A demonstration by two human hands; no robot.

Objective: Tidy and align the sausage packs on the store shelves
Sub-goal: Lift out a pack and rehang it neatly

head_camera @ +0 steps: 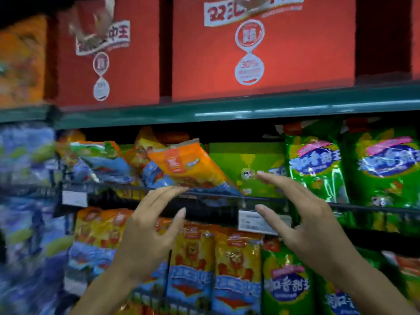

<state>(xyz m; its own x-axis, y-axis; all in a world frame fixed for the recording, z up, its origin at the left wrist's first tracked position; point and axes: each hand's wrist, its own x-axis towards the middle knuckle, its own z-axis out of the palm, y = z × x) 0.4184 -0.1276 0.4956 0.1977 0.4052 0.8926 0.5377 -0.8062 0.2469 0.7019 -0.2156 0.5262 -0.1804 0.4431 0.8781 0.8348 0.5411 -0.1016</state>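
Note:
An orange and blue sausage pack lies tilted on the middle shelf, leaning left to right over other slumped orange and blue packs. My left hand is raised just below it, fingers straight and spread, fingertips near the pack's lower edge and the shelf rail. My right hand is open too, fingers extended in front of a green box, holding nothing. Green sausage packs stand upright to the right.
A dark wire rail with a white price tag fronts the middle shelf. Below stand orange and blue packs and green packs. Red cartons fill the top shelf above a green shelf edge.

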